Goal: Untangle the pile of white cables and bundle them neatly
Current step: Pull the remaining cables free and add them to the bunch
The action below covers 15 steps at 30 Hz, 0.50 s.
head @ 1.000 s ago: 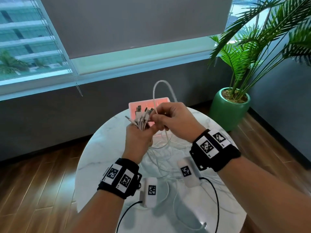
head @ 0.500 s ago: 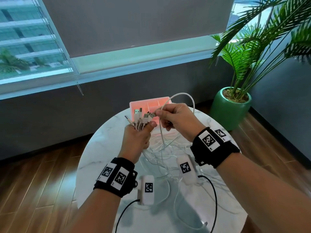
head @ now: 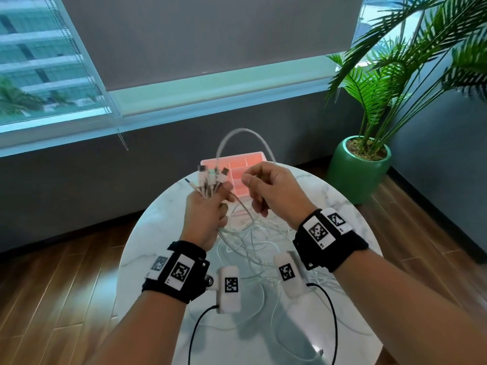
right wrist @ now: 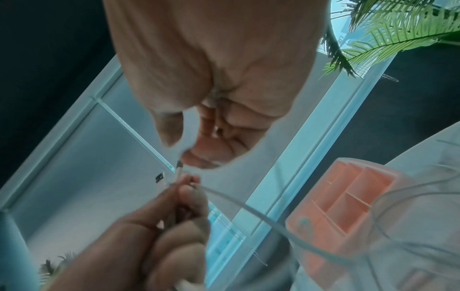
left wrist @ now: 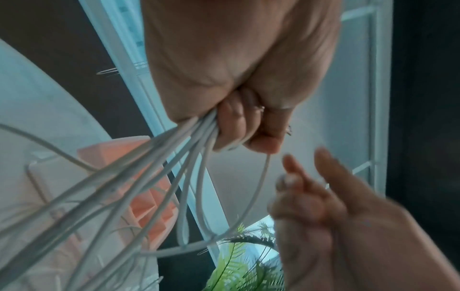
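The left hand (head: pixel 205 214) has its grip curled tight round a bunch of white cables (head: pixel 245 233), their plugs (head: pixel 210 176) fanning up above the fist. From the fist the strands trail down into a loose tangle on the round marble bench (head: pixel 147 243). Just beside it, the right hand (head: pixel 271 191) has its fingers curled; one cable arches in a tall loop (head: pixel 242 133) from the bunch toward it, though whether that grip pinches the strand I cannot tell. Behind both hands a pink divided tray (head: pixel 237 164) sits at the bench's far edge. A potted palm (head: pixel 361 167) stands on the floor to the right.
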{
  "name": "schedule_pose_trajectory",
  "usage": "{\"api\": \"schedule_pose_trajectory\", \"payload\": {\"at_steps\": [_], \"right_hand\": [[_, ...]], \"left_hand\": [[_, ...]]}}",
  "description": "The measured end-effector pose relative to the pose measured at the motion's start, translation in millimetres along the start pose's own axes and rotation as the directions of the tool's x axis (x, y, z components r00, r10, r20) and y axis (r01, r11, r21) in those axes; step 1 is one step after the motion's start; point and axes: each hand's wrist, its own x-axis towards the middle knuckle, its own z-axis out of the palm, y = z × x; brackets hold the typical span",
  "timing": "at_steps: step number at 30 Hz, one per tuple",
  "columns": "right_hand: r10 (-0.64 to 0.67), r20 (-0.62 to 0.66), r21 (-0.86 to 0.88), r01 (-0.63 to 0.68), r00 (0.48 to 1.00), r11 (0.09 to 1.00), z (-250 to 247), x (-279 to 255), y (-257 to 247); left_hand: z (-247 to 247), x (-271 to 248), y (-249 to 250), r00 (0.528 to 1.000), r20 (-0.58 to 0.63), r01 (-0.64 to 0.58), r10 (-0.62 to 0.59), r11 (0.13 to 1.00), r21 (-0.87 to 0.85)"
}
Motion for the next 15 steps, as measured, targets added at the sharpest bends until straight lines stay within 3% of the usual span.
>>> {"api": "schedule_pose_trajectory", "payload": {"at_steps": [2,4,6,8,12,15], "right_hand": [[-0.010,-0.017,-0.100,0.008,1.000,0.995,-3,-10,15],[0.041,0.044,-0.257,-0.029,0.998,0.966,-5,-17,38],[0.104,0.130,-0.391,-0.045,0.986,0.919,-3,-19,59],[0.097,0.159,-0.400,-0.026,0.982,0.916,7,-15,73],[-0.017,0.021,-0.432,0.025,1.000,0.901,11,-5,81],[-0.006,-0.115,-0.546,-0.058,0.993,0.836,-5,0,100]], "left_hand": [[-5,3,7,0.999,-0.043,0.017,-0.024,0.988,-0.157],[-12,4,13,0.999,-0.032,0.020,-0.028,0.972,-0.235],[-16,3,18,1.000,-0.009,0.025,-0.028,0.971,-0.240],[-17,0,19,0.999,0.000,0.035,-0.036,0.976,-0.215],[-26,-2,23,1.000,-0.021,0.013,-0.018,0.973,-0.232],[-43,2,30,0.995,-0.088,-0.070,0.050,0.965,-0.251]]}}
